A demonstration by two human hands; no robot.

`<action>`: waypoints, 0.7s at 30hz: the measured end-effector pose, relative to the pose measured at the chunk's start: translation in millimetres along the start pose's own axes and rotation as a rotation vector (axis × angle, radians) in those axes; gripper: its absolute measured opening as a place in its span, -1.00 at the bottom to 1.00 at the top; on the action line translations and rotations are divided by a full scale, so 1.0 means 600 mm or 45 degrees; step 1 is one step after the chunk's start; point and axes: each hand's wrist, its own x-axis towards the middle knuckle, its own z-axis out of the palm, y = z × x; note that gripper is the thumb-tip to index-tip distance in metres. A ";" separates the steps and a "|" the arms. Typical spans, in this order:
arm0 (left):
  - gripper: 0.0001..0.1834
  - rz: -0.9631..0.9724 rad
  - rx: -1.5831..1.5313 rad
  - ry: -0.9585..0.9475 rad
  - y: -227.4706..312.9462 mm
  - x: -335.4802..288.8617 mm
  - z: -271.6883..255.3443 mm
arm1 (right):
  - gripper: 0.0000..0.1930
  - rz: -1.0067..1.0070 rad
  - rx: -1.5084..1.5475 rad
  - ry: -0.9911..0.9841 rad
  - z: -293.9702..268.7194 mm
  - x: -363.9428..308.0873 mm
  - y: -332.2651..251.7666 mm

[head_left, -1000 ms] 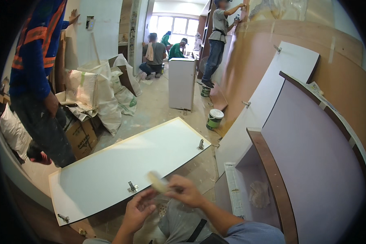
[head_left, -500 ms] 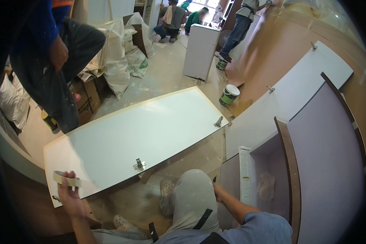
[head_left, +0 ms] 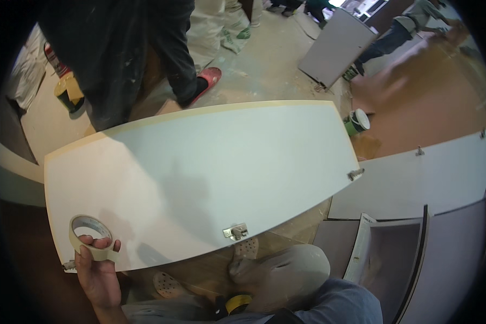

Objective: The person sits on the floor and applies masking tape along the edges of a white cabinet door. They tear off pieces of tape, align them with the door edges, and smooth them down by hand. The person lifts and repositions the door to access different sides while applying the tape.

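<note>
My left hand (head_left: 100, 283), raised over the near left corner of a white door panel (head_left: 243, 156), holds a roll of masking tape (head_left: 76, 236). Its fingers go through the ring and the thumb side presses from outside. Pale tape (head_left: 200, 112) runs along the panel's far edge. Metal hinges (head_left: 236, 231) sit on the near edge, with another hinge (head_left: 356, 174) at the right corner. My right hand is not in view; only the blue sleeve (head_left: 335, 302) on that side shows. A yellow and black round object (head_left: 238, 304) shows by my lap.
A person in dark trousers (head_left: 119, 65) and red shoes stands beyond the panel. A green bucket (head_left: 357, 122) is past its right end. At the right lie another white panel (head_left: 399, 189) and an open cabinet box (head_left: 394, 248). A white box unit (head_left: 337, 48) stands farther back.
My view has turned left and down. The person across has stepped closer along the panel's far side. My right hand has gone out of sight; the left still holds the tape roll.
</note>
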 end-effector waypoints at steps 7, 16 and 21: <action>-0.70 -0.106 0.047 -0.218 -0.021 0.076 0.021 | -0.46 0.034 -0.098 0.033 0.011 0.021 -0.038; -0.72 -0.064 0.092 -0.345 -0.021 0.142 0.024 | -0.48 -0.026 -0.179 0.021 0.014 0.035 -0.059; -0.73 0.097 0.109 -0.354 -0.004 0.127 0.024 | -0.48 -0.156 -0.215 0.022 0.010 0.044 -0.050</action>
